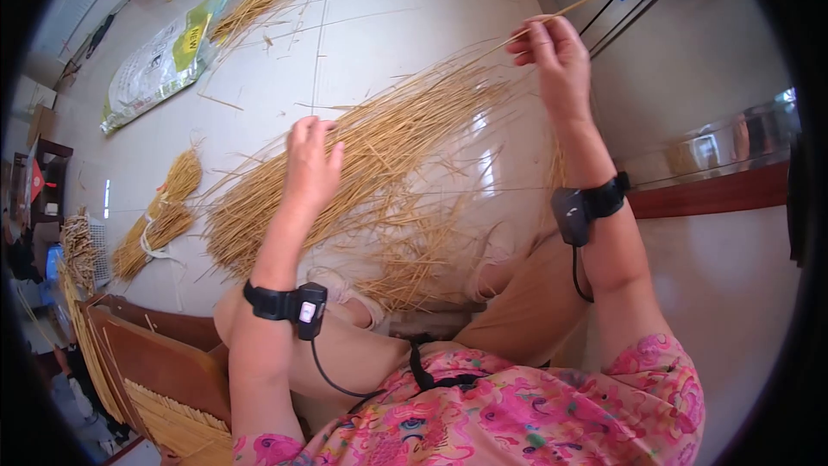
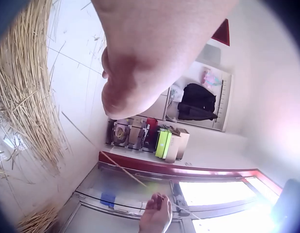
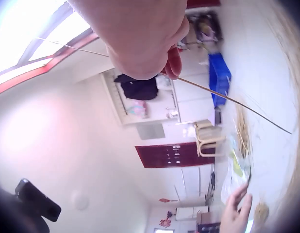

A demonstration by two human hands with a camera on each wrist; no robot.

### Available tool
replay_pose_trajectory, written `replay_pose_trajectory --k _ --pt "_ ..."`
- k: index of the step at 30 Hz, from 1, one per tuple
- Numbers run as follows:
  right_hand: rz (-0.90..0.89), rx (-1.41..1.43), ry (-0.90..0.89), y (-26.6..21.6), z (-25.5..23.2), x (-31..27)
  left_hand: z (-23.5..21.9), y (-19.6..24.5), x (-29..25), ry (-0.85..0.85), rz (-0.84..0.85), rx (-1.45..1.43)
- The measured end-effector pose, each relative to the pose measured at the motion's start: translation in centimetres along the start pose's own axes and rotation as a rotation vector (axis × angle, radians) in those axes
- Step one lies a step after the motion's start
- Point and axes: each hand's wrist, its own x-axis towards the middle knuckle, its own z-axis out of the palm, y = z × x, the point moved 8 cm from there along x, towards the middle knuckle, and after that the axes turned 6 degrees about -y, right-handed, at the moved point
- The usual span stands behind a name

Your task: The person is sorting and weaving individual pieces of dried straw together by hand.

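Note:
My right hand is raised at the upper right of the head view and pinches one long, thin straw stalk between thumb and fingers. Both ends of the stalk stick out past the hand in the right wrist view. My left hand hovers over the near left part of a broad straw pile with nothing in it, its fingers loosely bent and the thumb apart. The pile spreads diagonally across the tiled floor in front of my feet. In the left wrist view the left fingers are mostly hidden behind the wrist.
To the left lies a tied straw bundle, beyond it a printed plastic bag and more loose straw. Short straw scraps are scattered by my feet. A shiny metal cabinet stands at the right, wooden furniture at lower left.

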Motion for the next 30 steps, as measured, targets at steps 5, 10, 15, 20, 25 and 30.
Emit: replay_pose_trajectory --k 5,10,15,20,25,30 --pt "-0.100 -0.507 0.173 -6.0 -10.6 -0.8 0.7 -0.4 -0.8 -0.054 0.015 0.060" --pt "-0.171 -1.066 0.330 -12.6 -16.7 -6.2 2.2 1.6 -2.1 -0.315 0.057 0.135" --pt "0.281 -1.331 -0.044 -2.0 -21.7 -16.0 2.7 1.8 -2.8 -0.402 0.070 0.125" --pt "0.785 -1.314 -0.504 17.2 -28.8 -38.8 2.9 1.7 -2.9 -0.411 0.059 0.178" --pt "0.995 -1.385 -1.016 21.0 -28.3 -54.4 3.5 1.6 -3.1 -0.471 0.050 0.187" --pt "1.177 -1.235 -1.134 21.2 -26.4 -61.1 4.0 1.7 -3.4 -0.508 0.052 0.202"
